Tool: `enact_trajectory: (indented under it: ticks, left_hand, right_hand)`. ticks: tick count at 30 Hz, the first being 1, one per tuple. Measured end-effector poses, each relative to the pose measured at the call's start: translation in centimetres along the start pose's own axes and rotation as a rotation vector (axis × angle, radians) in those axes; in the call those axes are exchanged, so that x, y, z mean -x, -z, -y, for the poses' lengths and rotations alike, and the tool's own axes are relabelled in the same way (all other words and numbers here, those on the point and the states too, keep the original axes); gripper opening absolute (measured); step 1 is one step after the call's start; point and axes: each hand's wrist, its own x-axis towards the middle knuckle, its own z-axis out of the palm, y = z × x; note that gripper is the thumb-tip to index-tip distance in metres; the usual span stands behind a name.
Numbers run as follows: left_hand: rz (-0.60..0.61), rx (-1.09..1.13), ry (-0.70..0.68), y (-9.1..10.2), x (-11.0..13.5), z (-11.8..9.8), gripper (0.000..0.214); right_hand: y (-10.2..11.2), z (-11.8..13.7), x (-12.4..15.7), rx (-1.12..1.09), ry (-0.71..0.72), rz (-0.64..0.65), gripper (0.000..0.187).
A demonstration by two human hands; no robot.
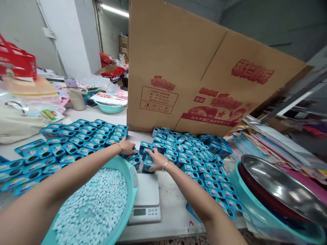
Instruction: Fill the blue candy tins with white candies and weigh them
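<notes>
My left hand (127, 147) reaches over the rim of a turquoise basin (133, 190). Its fingers are closed on a small blue box (135, 162) with a dark round hole in its top. Just to the right, my right hand (156, 160) grips another blue box (147, 165), thumb and fingers around its side. Both boxes are behind a white digital scale (146, 194). Many small pale blue candy-like tablets (94, 200) lie in the basin. My fingertips are partly hidden against the boxes.
Rows of similar blue boxes (87, 136) spread left, and more blue boxes (196, 156) stand right. A large cardboard carton (178, 68) rises behind them. A metal bowl (281, 187) rests in stacked basins at the right, near piled printed sheets (270, 149). A red bag (20, 61) is far left.
</notes>
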Motion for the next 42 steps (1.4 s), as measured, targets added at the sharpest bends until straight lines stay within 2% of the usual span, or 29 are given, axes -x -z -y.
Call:
enact_trajectory:
  ticks: [4,8,11,15,20,23,25,27,30,33,35,37,42]
  left_hand:
    - [-0.091,0.034,-0.019,-0.2,-0.2,-0.5,0.067]
    - [-0.171,0.053,-0.045,0.3,-1.8,-1.9,0.07]
    - [-0.151,0.045,-0.048,0.5,-3.3,-2.9,0.056]
    - [-0.129,0.022,-0.064,0.4,-4.5,-3.7,0.037]
    - [-0.131,0.023,-0.154,0.3,-3.9,-4.3,0.037]
    - [-0.136,0.037,-0.202,0.1,-3.1,-5.3,0.038]
    - [-0.144,0.041,-0.214,-0.2,-2.7,-6.2,0.039]
    - [-0.156,0.04,-0.213,-0.6,-2.5,-7.0,0.039]
    - [-0.166,0.031,-0.208,-0.9,-2.3,-7.6,0.036]
    - [-0.188,0.017,-0.212,-0.8,-2.0,-7.7,0.032]
    - [-0.212,0.009,-0.216,-0.6,-1.6,-7.6,0.032]
    - [-0.233,0.004,-0.214,-0.3,-1.0,-7.5,0.032]
    - [-0.259,0.017,-0.168,-0.6,0.1,-7.4,0.036]
  right_hand:
    - [0.6,-1.4,3.5,0.08,-0.101,-0.037,0.113]
    - [0.6,-2.2,7.4,0.142,-0.169,-0.081,0.108]
    - [0.4,-2.4,10.1,0.118,-0.177,-0.094,0.109]
    - [-0.1,-2.9,12.8,0.097,-0.201,-0.04,0.111]
    - [-0.7,-2.9,15.3,0.1,-0.278,-0.027,0.112]
    - [-1.0,-1.0,16.5,0.185,-0.335,-0.118,0.105]
    - [-1.9,1.3,17.1,0.234,-0.339,-0.248,0.098]
    - [-3.8,4.3,17.1,0.204,-0.283,-0.35,0.089]
    - [-8.0,8.8,16.1,0.063,-0.152,-0.318,0.084]
    - [-11.6,11.3,14.6,-0.019,-0.106,-0.289,0.077]
    - [-12.7,11.4,14.0,-0.045,-0.114,-0.288,0.066]
    - [-12.9,10.7,14.0,-0.047,-0.129,-0.283,0.056]
    - [-12.5,7.6,14.9,-0.001,-0.122,-0.227,0.051]
